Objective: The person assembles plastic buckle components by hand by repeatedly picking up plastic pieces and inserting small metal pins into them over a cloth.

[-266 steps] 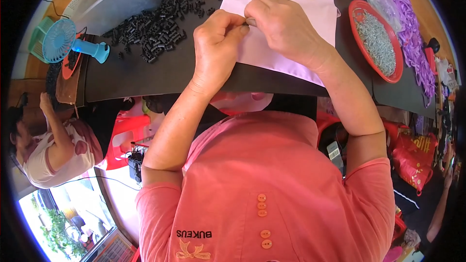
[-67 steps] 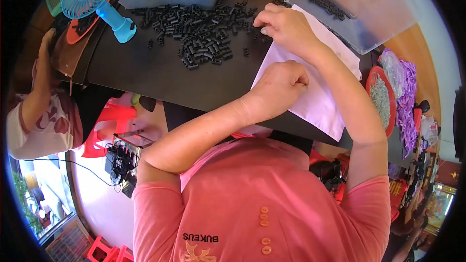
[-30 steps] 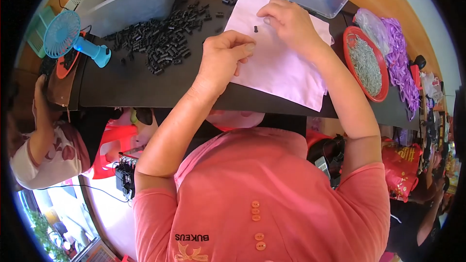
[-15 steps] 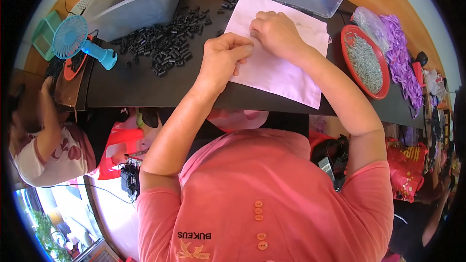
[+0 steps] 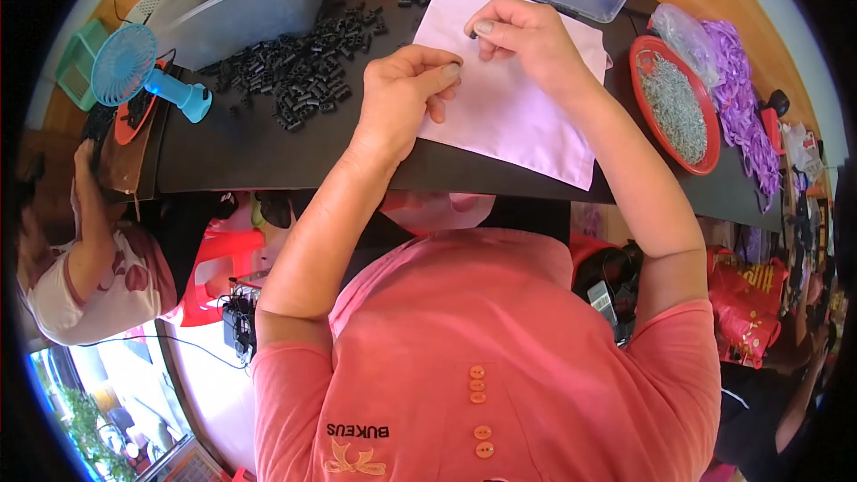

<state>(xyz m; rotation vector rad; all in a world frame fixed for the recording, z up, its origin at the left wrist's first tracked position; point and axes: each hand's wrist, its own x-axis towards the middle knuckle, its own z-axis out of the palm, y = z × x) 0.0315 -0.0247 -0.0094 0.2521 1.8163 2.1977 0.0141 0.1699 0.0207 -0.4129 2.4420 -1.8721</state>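
My left hand (image 5: 406, 94) hovers at the left edge of a pink cloth (image 5: 513, 120), thumb and forefinger pressed together; what they hold, if anything, is too small to make out. To its right, above the far part of the cloth, my right hand (image 5: 528, 40) pinches a small dark piece (image 5: 473, 34) between thumb and fingers. The hands are a short way apart. Small black plastic pieces (image 5: 308, 80) lie in a loose heap on the dark table, left of the cloth.
Two clear plastic bins (image 5: 241, 27) with black pieces stand at the back. A red bowl (image 5: 711, 147) of small metal parts (image 5: 676, 107) sits right, beside purple ribbons (image 5: 734, 80). A blue fan (image 5: 129, 62) stands left. Another person's arm (image 5: 85, 205) shows far left.
My right hand has turned and drawn slightly up and away from the left, so its thumb and the dark piece now show. The left hand has hardly moved.
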